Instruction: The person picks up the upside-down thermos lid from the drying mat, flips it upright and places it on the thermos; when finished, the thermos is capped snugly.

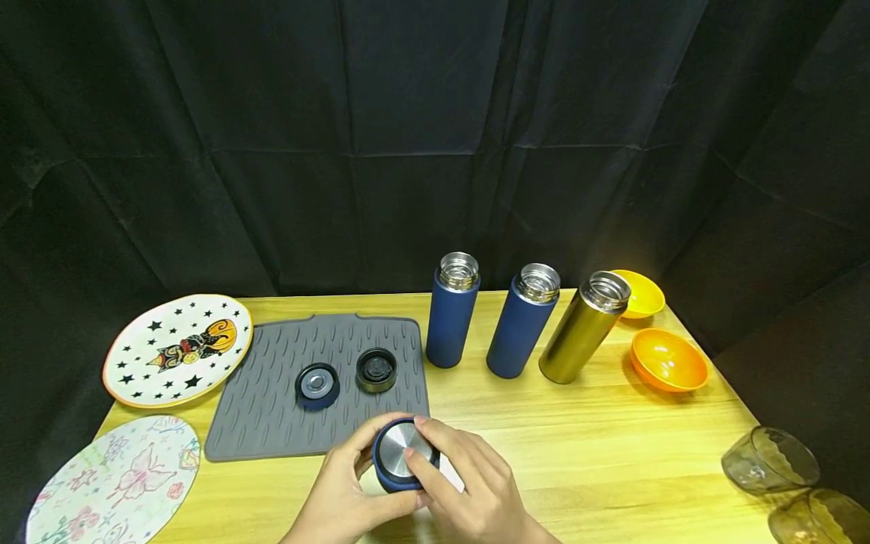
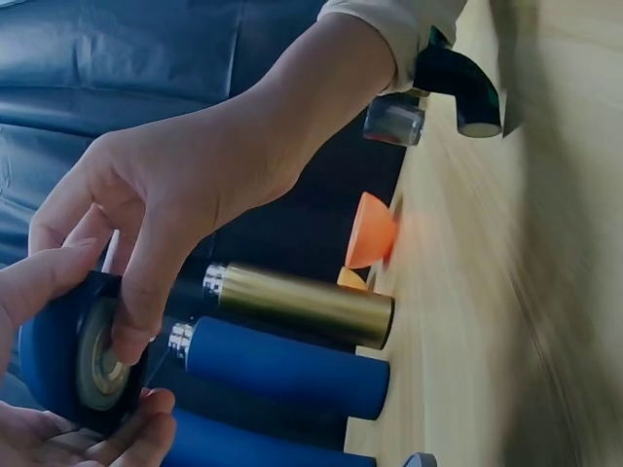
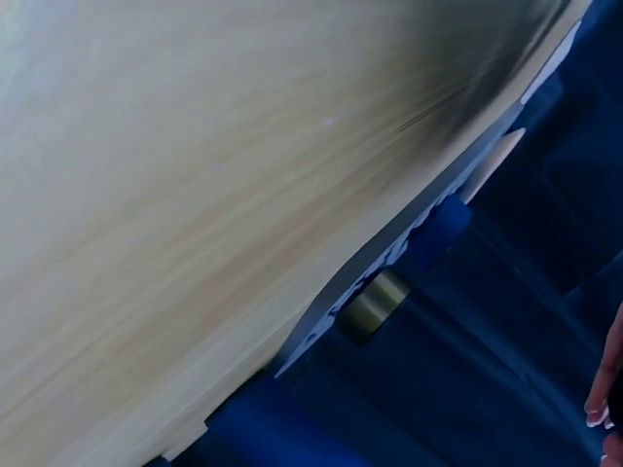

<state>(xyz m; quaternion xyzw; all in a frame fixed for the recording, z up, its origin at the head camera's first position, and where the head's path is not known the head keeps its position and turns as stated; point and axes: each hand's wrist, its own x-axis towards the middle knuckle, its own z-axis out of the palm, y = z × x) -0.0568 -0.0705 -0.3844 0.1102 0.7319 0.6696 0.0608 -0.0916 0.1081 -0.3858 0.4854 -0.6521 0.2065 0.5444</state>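
A blue thermos lid point(image 1: 405, 451) with a brushed metal disc on top is held between both hands, above the table's front edge. My left hand point(image 1: 356, 477) grips its side, thumb along the near edge. My right hand point(image 1: 469, 476) holds the lid from the right, one finger at the far rim and one digit on the metal disc. In the left wrist view the lid's ringed underside point(image 2: 102, 355) shows, with a digit of the right hand point(image 2: 185, 185) over its centre. The right wrist view catches only fingertips point(image 3: 605, 389) at its right edge.
Two blue thermos bottles point(image 1: 451, 321) point(image 1: 519, 332) and a gold one point(image 1: 578, 340) stand uncapped. Two more lids point(image 1: 317, 387) point(image 1: 377, 370) lie on a grey mat point(image 1: 265, 408). Plates point(image 1: 170, 355) are left; bowls point(image 1: 669, 361) and glasses point(image 1: 768, 461) are right.
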